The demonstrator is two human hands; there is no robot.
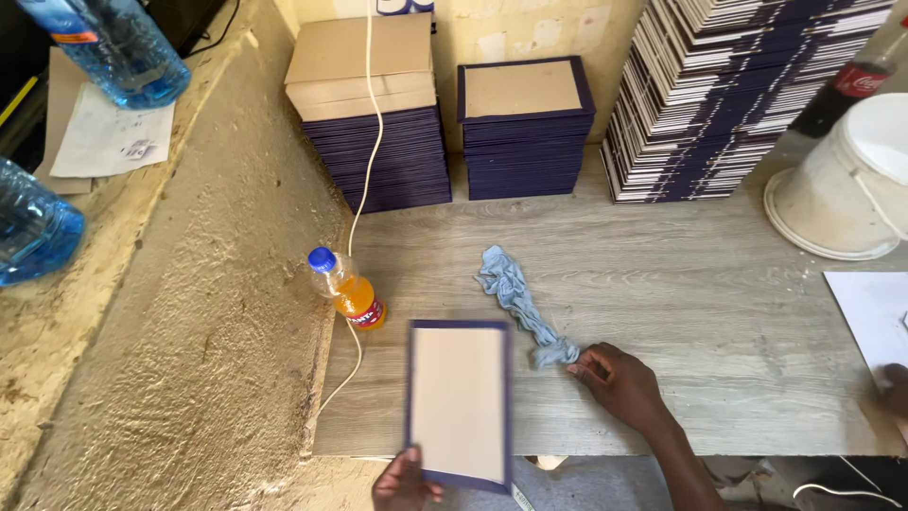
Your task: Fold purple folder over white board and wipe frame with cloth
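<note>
My left hand [405, 483] holds the near edge of a flat book cover [459, 402], tan board framed in dark purple, lying on the grey wooden table [681, 293]. My right hand [619, 378] rests on the table just right of the cover, its fingertips touching the near end of a crumpled light blue cloth [515, 298]. The cloth stretches away toward the middle of the table.
A small orange drink bottle [345, 289] with a blue cap stands at the table's left edge beside a white cord [364, 180]. Stacks of purple covers [525, 128] line the back wall. An overturned white bucket [851, 185] sits far right. Blue water bottles [113, 47] rest on the rough ledge.
</note>
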